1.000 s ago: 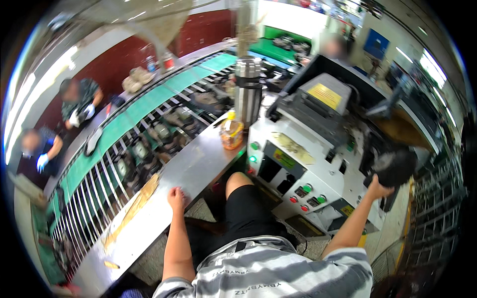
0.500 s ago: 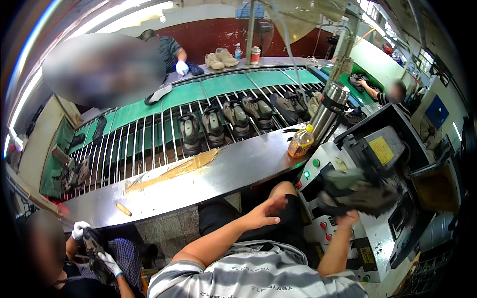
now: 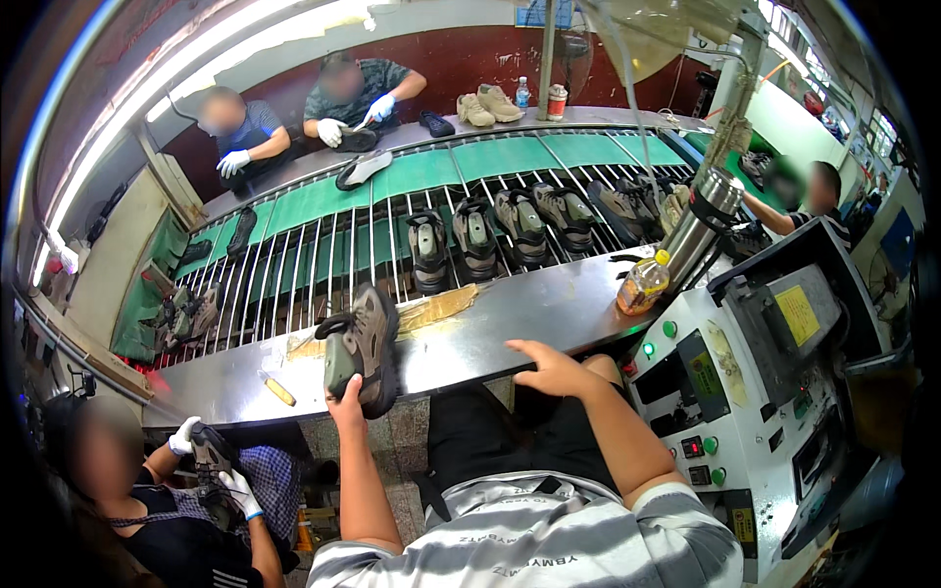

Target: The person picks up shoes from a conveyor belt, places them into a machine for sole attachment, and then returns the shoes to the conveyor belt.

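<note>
L hand (image 3: 348, 402) grips a grey-brown, black-soled shoe (image 3: 371, 338) by the heel, prob so the toe's clear, w/ shiny metal bench (image 3: 510, 318) just beyond. R hand (image 3: 557, 372) empty, fingers loose.

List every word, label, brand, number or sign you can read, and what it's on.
Striped shirt: dark capital letters; wording not copied here.
Yellow label on the machine: too small to read.
Small red display: too small to read.
Yellow-capped bottle: label too blurred.
Shoe in the left hand: none readable.
</note>
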The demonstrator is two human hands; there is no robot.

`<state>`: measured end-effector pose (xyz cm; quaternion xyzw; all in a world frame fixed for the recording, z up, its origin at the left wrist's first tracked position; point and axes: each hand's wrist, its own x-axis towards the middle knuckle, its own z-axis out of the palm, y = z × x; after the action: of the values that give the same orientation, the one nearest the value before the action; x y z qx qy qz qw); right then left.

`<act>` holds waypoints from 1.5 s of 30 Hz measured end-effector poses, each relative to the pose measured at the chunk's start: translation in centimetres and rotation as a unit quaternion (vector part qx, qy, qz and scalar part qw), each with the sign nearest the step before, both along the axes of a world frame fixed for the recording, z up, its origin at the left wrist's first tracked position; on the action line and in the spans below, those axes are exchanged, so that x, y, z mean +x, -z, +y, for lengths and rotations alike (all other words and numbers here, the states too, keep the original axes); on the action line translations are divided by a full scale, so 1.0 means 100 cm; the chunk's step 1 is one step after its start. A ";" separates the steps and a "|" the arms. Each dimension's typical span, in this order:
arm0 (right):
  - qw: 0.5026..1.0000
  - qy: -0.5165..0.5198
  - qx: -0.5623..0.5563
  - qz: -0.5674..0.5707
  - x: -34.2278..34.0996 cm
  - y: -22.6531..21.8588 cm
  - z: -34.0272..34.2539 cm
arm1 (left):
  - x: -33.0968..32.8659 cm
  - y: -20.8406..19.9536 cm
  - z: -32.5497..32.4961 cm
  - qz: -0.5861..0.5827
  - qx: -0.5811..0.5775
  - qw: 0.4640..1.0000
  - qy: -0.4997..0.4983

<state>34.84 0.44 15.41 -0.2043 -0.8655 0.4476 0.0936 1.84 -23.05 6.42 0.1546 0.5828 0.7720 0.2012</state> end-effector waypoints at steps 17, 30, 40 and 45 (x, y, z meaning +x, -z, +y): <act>0.803 0.411 0.044 -0.430 0.063 0.146 0.076 | -0.025 0.048 0.148 0.295 -0.155 0.909 -0.251; 0.779 0.454 0.029 -0.432 0.046 0.136 0.084 | -0.116 0.077 0.244 0.286 -0.198 0.922 -0.170; 0.782 0.461 0.009 -0.420 0.051 0.128 0.094 | -0.157 0.098 0.256 0.270 -0.232 0.935 -0.011; 0.779 0.475 0.018 -0.410 0.055 0.131 0.093 | -0.145 0.084 0.260 0.278 -0.257 0.925 0.000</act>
<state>40.38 9.76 2.32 -0.7516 -0.6236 0.2048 -0.0656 -12.64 2.91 -2.03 0.3063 0.7939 0.5214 0.0636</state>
